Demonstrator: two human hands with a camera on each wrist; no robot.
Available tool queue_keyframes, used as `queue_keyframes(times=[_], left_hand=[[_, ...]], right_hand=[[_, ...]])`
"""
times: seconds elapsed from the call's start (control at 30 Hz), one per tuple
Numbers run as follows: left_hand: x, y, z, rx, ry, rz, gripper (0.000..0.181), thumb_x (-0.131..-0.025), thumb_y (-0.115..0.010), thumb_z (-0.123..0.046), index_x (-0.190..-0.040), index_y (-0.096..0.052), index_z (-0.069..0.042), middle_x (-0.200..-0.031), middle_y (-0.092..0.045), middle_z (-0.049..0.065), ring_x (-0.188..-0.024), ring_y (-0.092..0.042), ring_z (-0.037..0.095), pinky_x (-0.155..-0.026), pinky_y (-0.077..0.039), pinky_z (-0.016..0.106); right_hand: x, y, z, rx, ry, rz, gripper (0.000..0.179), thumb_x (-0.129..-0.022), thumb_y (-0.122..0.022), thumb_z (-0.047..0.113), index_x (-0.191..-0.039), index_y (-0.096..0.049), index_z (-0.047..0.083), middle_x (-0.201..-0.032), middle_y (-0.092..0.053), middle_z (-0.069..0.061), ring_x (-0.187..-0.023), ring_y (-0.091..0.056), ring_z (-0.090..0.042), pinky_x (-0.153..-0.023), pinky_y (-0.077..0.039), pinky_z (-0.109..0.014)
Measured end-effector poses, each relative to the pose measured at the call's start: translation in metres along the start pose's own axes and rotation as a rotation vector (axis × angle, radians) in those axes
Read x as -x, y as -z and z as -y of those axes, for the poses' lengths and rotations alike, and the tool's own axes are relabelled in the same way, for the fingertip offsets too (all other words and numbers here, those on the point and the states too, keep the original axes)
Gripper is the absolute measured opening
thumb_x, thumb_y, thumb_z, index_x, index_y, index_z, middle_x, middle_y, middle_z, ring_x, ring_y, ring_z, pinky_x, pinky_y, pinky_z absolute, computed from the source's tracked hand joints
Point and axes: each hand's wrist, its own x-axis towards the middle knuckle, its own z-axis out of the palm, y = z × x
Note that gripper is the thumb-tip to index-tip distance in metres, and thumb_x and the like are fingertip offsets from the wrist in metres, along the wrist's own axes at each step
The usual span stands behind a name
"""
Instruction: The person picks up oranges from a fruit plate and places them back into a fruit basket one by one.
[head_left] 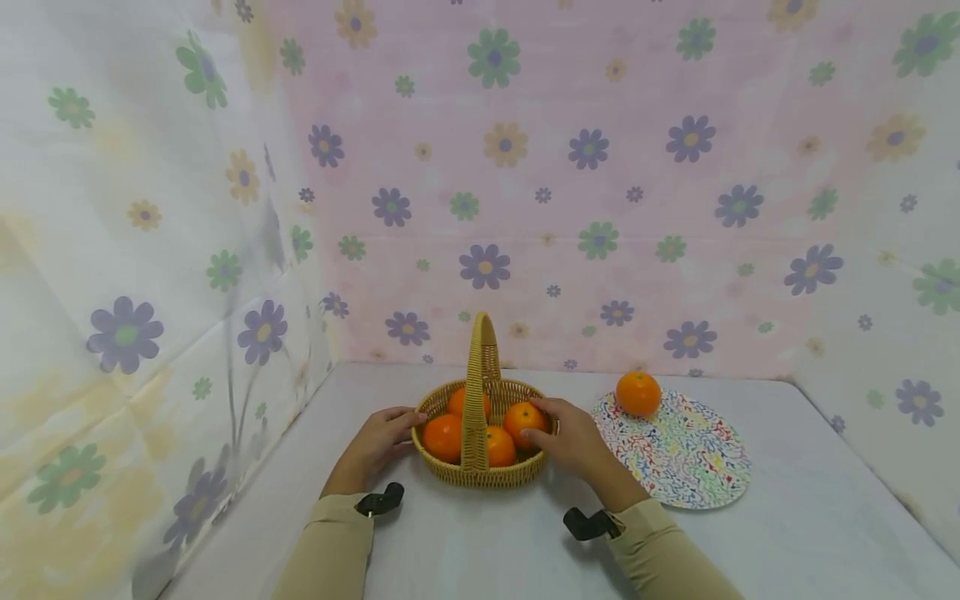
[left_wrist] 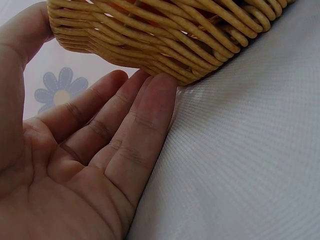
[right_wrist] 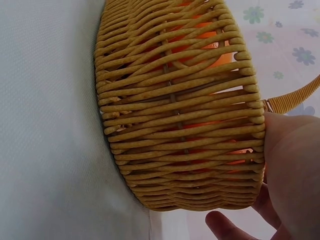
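A yellow woven basket with a tall arched handle stands on the table and holds several oranges. At its left end my left hand grips it, thumb at the rim and fingertips against the lower wall in the left wrist view. My right hand holds the right end, its thumb reaching over the rim beside an orange. Part of that hand's fingers is hidden behind the wicker in the right wrist view.
To the right lies a round, flat plate with a multicoloured speckled pattern. A single orange sits near its back left edge. Flowered cloth hangs behind and at both sides of the white-covered table.
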Motion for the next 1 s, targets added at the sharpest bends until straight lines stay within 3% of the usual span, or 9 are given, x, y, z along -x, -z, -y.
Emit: queue_keyframes(times=[0.23, 1.0], left_hand=[[-0.0005, -0.0019, 0.0021, -0.011, -0.007, 0.010, 0.050, -0.094, -0.075, -0.037, -0.127, -0.067, -0.001, -0.126, -0.070, 0.011, -0.104, -0.070, 0.020, -0.094, -0.061, 0.036], [-0.0026, 0.0008, -0.0002, -0.036, 0.003, -0.011, 0.052, -0.092, -0.077, -0.041, -0.127, -0.068, -0.004, -0.127, -0.070, 0.010, -0.104, -0.070, 0.020, -0.096, -0.060, 0.038]], right_hand=[[0.0008, -0.0012, -0.0001, 0.000, -0.044, 0.018, 0.061, -0.094, -0.077, 0.035, -0.150, -0.056, 0.023, -0.154, -0.055, -0.006, -0.145, -0.049, -0.033, -0.118, -0.041, -0.056], [-0.0010, 0.0008, 0.0029, 0.018, 0.004, 0.007, 0.057, -0.096, -0.075, 0.034, -0.148, -0.057, 0.020, -0.152, -0.057, -0.006, -0.143, -0.051, -0.033, -0.117, -0.042, -0.057]])
